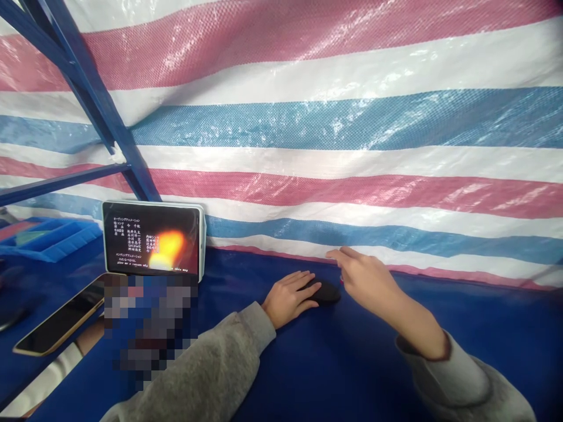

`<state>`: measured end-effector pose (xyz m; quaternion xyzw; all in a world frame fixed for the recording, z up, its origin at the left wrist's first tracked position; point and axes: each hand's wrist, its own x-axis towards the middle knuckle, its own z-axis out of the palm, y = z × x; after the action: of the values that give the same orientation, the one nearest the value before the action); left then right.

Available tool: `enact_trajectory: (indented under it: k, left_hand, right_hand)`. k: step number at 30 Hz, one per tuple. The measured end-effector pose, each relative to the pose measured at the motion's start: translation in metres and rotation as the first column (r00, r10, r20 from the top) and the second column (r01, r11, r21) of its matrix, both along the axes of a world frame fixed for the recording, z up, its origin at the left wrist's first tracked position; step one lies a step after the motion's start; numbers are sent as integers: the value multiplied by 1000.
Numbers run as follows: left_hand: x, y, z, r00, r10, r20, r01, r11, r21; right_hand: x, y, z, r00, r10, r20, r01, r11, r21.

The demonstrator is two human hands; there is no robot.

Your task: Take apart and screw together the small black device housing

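My left hand [292, 298] lies with fingers spread over the near-left side of a dark, flat, rounded object [329, 292] on the blue tabletop. Its kind does not show. Just right of that object, my right hand [363, 275] is raised a little, fingers curled and the index finger reaching left. A tiny pinkish spot shows below its fingers; whatever they hold is too small and hidden to name. Both arms wear grey sleeves.
A tablet [152, 237] stands upright at the back left, its screen lit. Before it are a phone [61, 319], another person's white sleeve [48, 378] and a pixelated patch. A blue compartment tray [65, 237] sits far left. Striped sheeting [352, 123] and a blue frame [118, 129] stand behind.
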<state>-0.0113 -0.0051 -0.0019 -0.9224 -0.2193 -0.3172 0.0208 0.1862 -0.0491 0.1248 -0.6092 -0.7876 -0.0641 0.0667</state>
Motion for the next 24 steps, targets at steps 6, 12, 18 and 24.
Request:
enact_trajectory:
  k: [6,12,18,24]
  left_hand:
    - [0,-1,1,1000,-4,-11,4,1000,10]
    - [1,-1,1,1000,1,3,-1,1000,-13]
    - [0,0,1,1000,-3,3,3,1000,-18]
    - [1,0,0,1000,2,9,-2,1000,-13]
  right_hand:
    - [-3,-1,0,1000,5,-21,-5,1000,21]
    - [-1,0,1,1000,9,0,-9,1000,-6]
    - [-1,1,2,998,4,-57,-3,1000,17]
    - [-2,1,0,994,28,-105,-29,1000,-3]
